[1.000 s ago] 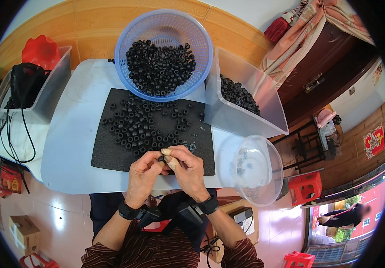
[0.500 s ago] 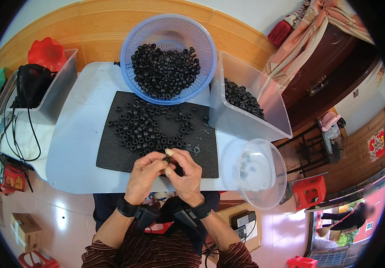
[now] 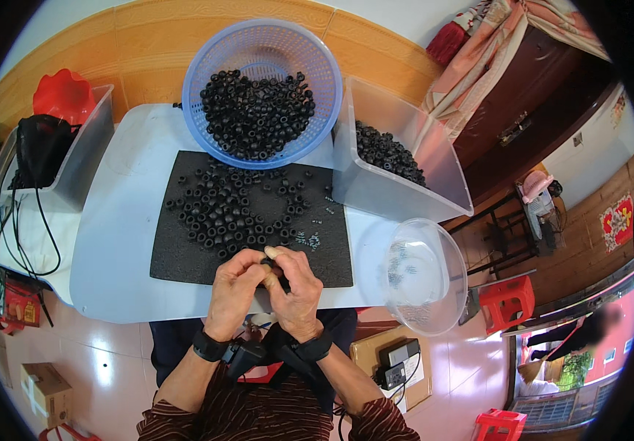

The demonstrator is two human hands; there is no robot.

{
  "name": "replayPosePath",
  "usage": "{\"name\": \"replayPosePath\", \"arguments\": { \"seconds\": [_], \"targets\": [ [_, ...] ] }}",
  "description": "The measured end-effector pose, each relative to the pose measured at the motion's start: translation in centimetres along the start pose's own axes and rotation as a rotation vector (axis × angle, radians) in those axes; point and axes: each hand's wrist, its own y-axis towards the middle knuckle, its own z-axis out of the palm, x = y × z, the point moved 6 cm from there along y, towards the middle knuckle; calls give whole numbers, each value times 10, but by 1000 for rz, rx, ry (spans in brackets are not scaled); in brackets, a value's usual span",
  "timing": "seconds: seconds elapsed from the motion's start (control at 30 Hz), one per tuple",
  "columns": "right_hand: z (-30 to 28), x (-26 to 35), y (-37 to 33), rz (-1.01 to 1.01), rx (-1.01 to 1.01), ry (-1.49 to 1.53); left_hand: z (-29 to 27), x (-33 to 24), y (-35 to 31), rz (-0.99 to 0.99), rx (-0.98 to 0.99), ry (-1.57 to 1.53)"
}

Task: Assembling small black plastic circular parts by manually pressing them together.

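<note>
My left hand (image 3: pixel 233 288) and my right hand (image 3: pixel 296 292) meet at the near edge of a black mat (image 3: pixel 166 257). Both are closed, fingertips pinched around a small black ring-shaped part (image 3: pixel 267 262). Another dark bit shows beneath the right fingers; I cannot make out what it is. Just beyond my fingers lies a loose heap of black ring-shaped parts (image 3: pixel 221 214), many with the hole facing up. To the right of the heap, a small cluster of tiny silvery pieces (image 3: pixel 308 239) rests on the mat.
Behind the mat stands a blue perforated basket (image 3: pixel 193 110) of black parts, beside a clear bin (image 3: pixel 398 192) holding more. A round clear tub (image 3: pixel 445 294) with tiny pieces sits at the table's right edge. Another bin (image 3: pixel 96 158) with cables stands left. A person (image 3: pixel 581 331) stands outside.
The view has shifted slightly, so the table things sit a little further left. My hands stay together, fingers still pinched on the black part, with small finger movements.
</note>
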Motion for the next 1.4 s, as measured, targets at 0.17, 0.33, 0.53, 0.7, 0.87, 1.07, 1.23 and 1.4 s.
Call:
{"name": "replayPosePath", "arguments": {
  "seconds": [0.17, 0.33, 0.53, 0.7, 0.87, 1.07, 1.23, 1.4],
  "targets": [
    [-2, 3, 2, -14, 13, 46, 0, -1, 1, -51, 28, -44],
    [-3, -5, 2, 42, 32, 67, 4, -5, 3, -34, 31, -43],
    [-3, -30, 2, 285, 79, 337, 11, -13, -5, 120, -26, 109],
    [0, -40, -4, 409, 138, 567, 25, -16, -6, 392, -82, 468],
    [-8, -38, -2, 395, 195, 493, 43, -23, 0, 389, 106, 495],
    [-9, -45, -6, 394, 85, 487, 46, -22, 2, 344, 98, 539],
    [-7, -52, -9, 424, 42, 548, 47, -20, 2, 376, 25, 575],
    [-7, -51, -7, 435, 46, 525, 47, -17, 5, 395, -14, 567]
  ]
}}
